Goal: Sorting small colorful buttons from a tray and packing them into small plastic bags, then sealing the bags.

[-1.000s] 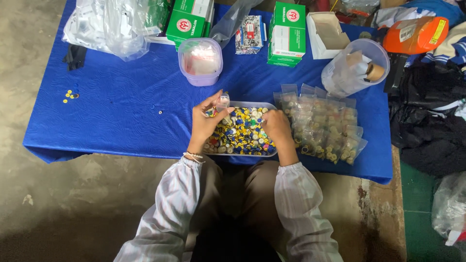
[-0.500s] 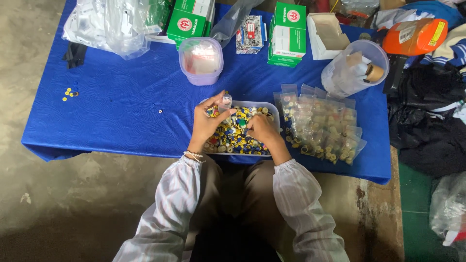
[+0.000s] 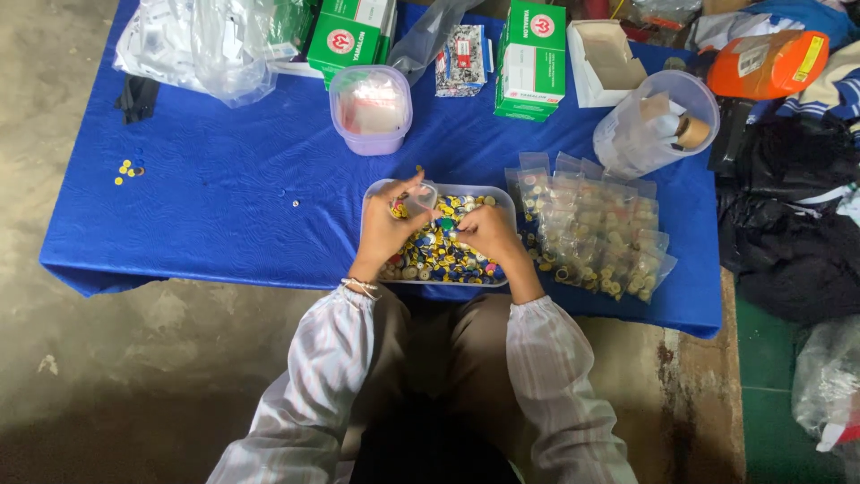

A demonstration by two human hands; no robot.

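Note:
A clear shallow tray [image 3: 498,199] full of small yellow, blue and mixed-colour round pieces [image 3: 436,258] sits at the near edge of the blue-covered table [image 3: 224,206]. My left hand [image 3: 390,226] is over the tray's left side and holds a small clear plastic bag [image 3: 421,199] with a few pieces in it. Over the middle of the tray, my right hand [image 3: 488,231] has its fingers pinched among the pieces. Whether it holds a piece is hidden.
To the right of the tray lies a pile of small filled clear bags [image 3: 596,235]. Behind stand a lilac tub [image 3: 370,109], green boxes [image 3: 530,59], a clear jug [image 3: 654,124], an open white box [image 3: 607,59] and loose plastic bags [image 3: 197,43]. Stray pieces [image 3: 127,168] lie far left.
My right hand slid from the tray's right side in toward its middle. My left hand stayed at the left with the small bag, shifting slightly.

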